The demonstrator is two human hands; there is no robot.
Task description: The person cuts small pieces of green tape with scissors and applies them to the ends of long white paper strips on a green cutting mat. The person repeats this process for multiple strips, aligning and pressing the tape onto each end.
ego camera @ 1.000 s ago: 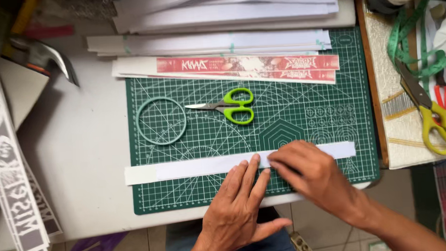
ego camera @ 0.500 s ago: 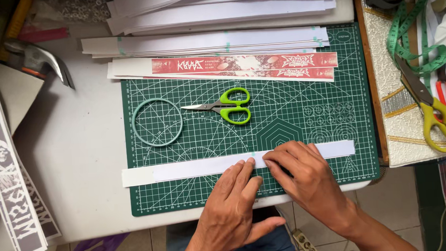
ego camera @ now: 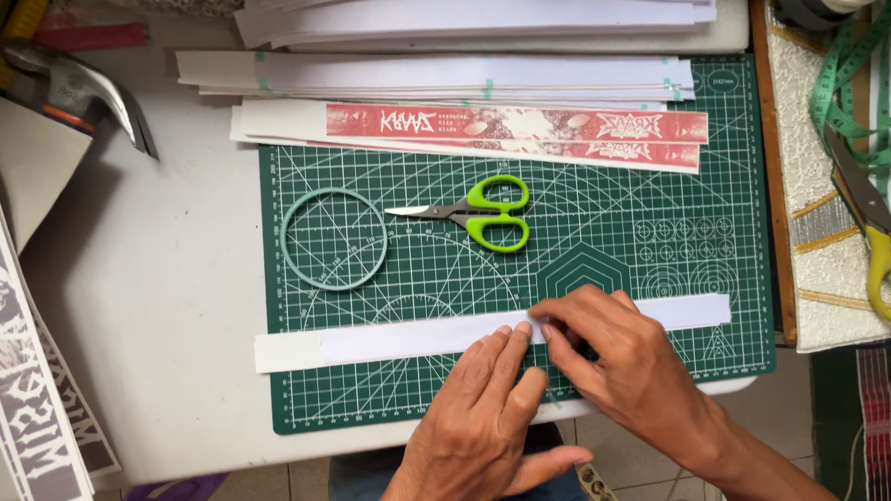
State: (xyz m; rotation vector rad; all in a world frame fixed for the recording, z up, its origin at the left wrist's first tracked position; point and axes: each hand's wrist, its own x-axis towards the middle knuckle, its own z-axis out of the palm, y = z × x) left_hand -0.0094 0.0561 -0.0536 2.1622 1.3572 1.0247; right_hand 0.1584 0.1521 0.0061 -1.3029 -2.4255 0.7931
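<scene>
I see both hands flat on the white paper strip (ego camera: 489, 331) lying across the green cutting mat (ego camera: 605, 243): left hand (ego camera: 483, 419) fingers together pressing, right hand (ego camera: 620, 358) fingertips pinching its edge (green scissors (ego camera: 474, 211) lie well apart).

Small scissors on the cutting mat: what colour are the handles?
Lime green, seen in the head view: small scissors.

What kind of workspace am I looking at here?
Most likely a small craft or print-finishing bench: a green gridded cutting mat on a white table, small green-handled scissors, and stacks of long printed paper strips. Both hands press a white paper strip.
</scene>
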